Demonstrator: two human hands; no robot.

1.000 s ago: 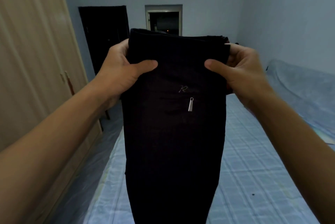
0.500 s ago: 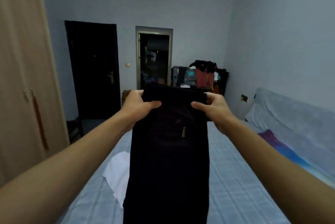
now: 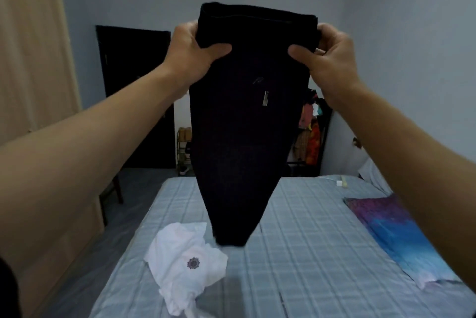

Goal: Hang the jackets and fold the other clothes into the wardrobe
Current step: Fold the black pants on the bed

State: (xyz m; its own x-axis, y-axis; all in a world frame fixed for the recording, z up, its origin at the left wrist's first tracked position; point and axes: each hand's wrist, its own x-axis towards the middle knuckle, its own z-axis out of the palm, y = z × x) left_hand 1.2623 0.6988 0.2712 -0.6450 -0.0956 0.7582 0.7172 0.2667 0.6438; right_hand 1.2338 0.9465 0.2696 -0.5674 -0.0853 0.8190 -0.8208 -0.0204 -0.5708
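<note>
**Head view**

- **Black trousers** [image 3: 242, 121]: one pair, zip pull showing. I held them up by the waistband over the middle of the bed [image 3: 322, 253]. The legs hung straight down together, which I judged was to let them fall flat before folding. The hem hung low by the left edge of the bed, and I could not tell whether it touched the sheet.
- **Left hand** [image 3: 190, 52]: it gripped the left end of the waistband, thumb in front and fingers behind.
- **Right hand** [image 3: 327, 60]: it gripped the right end in the same way, keeping the band level and taut.
- **White shirt** [image 3: 185, 261]: it lay crumpled near the left edge of the bed, just beside the hem, not yet folded.
- **Blue and purple cloth** [image 3: 394, 230]: it lay flat along the right edge of the bed.
- **Wardrobe** [image 3: 31, 60]: it stood on my left, beyond the left edge of the bed, and the trousers were not yet in it.
</note>
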